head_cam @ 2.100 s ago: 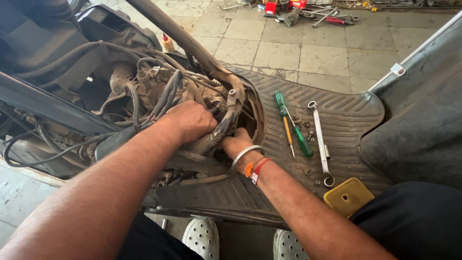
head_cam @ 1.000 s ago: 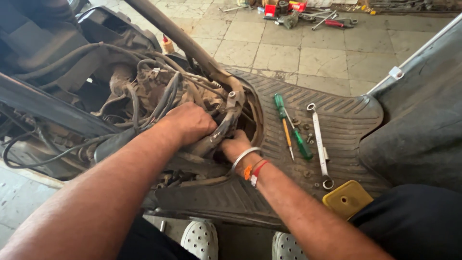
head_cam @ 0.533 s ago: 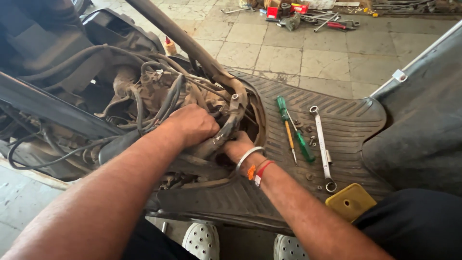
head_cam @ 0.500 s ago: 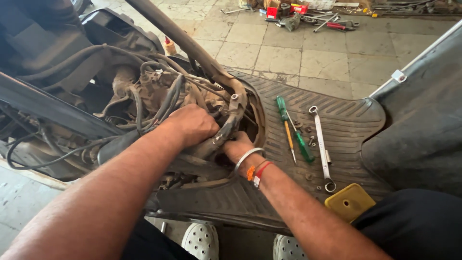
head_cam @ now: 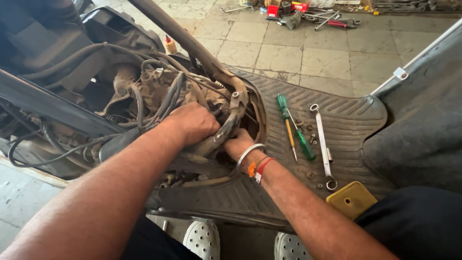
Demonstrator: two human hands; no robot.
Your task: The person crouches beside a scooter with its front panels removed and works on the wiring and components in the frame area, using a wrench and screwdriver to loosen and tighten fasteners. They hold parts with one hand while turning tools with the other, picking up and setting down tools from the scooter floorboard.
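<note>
Head view, looking down into an opened scooter body [head_cam: 62, 115], its panels off and its grimy engine parts and black cable bundles [head_cam: 163, 96] exposed. Left hand [head_cam: 192, 123] is clenched around something in the wiring cluster just behind the bent metal frame tube [head_cam: 231, 120]; what it grips is hidden under the knuckles. Right hand [head_cam: 238, 143] reaches in beneath that tube, fingers buried in the cavity; cannot tell whether it grasps anything. A silver bangle and red-orange threads [head_cam: 252, 161] sit on that wrist.

Progress, as a judgement: covers already removed and small loose nuts [head_cam: 310, 139] lying on the ribbed black rubber floor mat [head_cam: 356, 120] suggest disassembly is well along; the part inside the cavity is not yet free, and both hands are committed to it.

Laid out on the mat, near the right hand: a green-handled screwdriver [head_cam: 296, 132], a thin orange-handled screwdriver [head_cam: 289, 137], a long silver combination spanner [head_cam: 323, 144], and a yellow plastic block [head_cam: 351, 200] at the mat's near edge.

Room: tight inside, with cables and tube crowding both wrists. Open space lies rightward over the mat, and on the tiled floor [head_cam: 298, 53] beyond.
</note>
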